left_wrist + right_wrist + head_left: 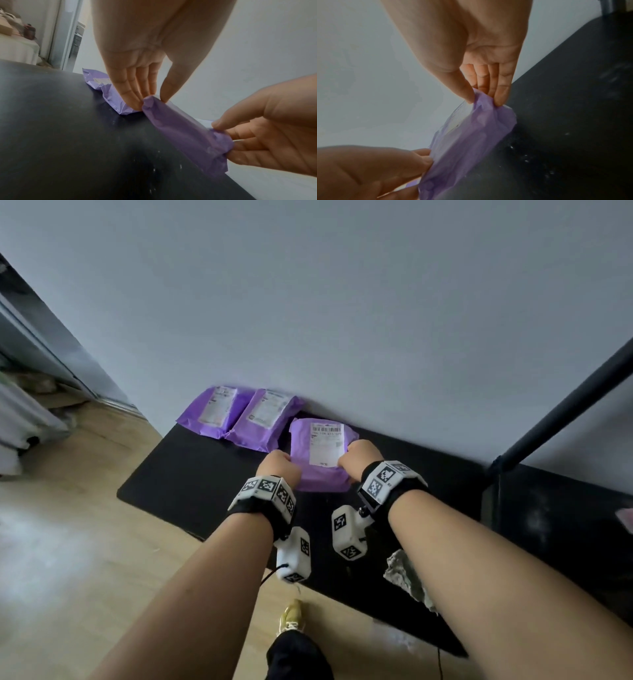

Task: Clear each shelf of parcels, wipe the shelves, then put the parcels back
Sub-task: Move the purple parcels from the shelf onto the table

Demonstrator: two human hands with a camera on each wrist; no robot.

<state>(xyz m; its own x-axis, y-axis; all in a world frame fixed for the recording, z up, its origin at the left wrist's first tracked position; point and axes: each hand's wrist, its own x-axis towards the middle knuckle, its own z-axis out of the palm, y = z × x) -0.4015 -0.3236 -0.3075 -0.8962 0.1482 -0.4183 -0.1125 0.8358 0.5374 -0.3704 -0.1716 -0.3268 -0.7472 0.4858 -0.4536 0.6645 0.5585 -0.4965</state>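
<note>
A purple parcel [322, 455] with a white label is held just above the black shelf top [191, 474], tilted, near the wall. My left hand [279, 465] pinches its left corner between thumb and fingers [137, 100]. My right hand [359, 457] pinches the right corner the same way, thumb on top and fingers [500, 94] underneath. The parcel [185, 135] shows its purple underside in both wrist views, as does the parcel [465, 142] in the right one. Two more purple parcels [214, 410], [265, 419] lie side by side at the shelf's back left, against the wall.
A crumpled grey cloth [404, 577] lies on the shelf under my right forearm. A dark upright post [561, 409] rises at the right. Wooden floor [68, 542] lies to the left, and a yellow shoe [291, 616] stands below the shelf edge.
</note>
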